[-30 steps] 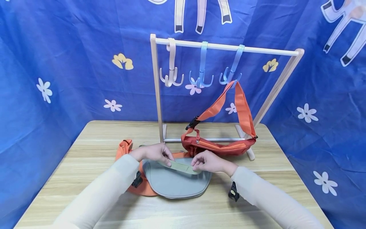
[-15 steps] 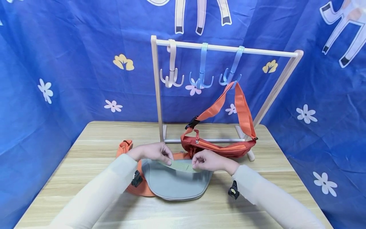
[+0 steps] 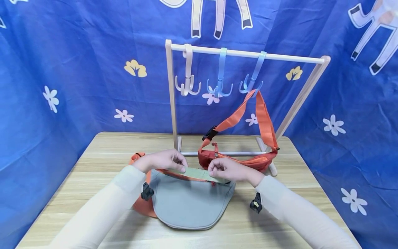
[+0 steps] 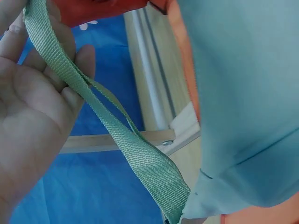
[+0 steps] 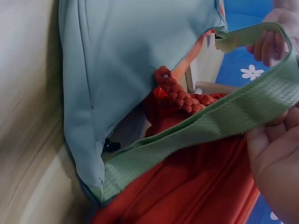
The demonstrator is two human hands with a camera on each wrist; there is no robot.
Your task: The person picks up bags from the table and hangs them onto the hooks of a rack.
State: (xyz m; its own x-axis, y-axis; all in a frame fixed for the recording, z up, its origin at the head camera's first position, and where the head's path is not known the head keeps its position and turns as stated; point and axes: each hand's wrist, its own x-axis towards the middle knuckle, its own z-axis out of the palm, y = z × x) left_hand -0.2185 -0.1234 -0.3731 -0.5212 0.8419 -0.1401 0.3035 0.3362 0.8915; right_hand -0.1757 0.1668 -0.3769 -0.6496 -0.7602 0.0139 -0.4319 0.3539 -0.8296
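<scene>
A light blue-grey waist bag (image 3: pixel 192 202) with orange trim along its top is at the middle of the table. Its green webbing strap (image 3: pixel 198 173) stretches between both hands. My left hand (image 3: pixel 168 161) pinches the strap left of centre, and in the left wrist view the webbing (image 4: pixel 140 154) runs across the fingers. With thumb and fingers my right hand (image 3: pixel 228 170) grips the strap further right. In the right wrist view the green strap (image 5: pixel 191 133) loops up from the bag's two top corners. Orange fabric (image 3: pixel 144 207) shows behind the bag on the left.
Behind stands a rack with a white rail (image 3: pixel 248 54). From it hang a white hook (image 3: pixel 188 69), a blue hook (image 3: pixel 221 69) and another blue hook (image 3: pixel 257 65) carrying a red waist bag (image 3: pixel 259 162) by its orange strap. The red bag hangs close behind my right hand.
Both hands have risen slightly with the green strap. The grey bag has come up with them, its orange-trimmed top edge now showing and its bottom edge lower in the head view.
</scene>
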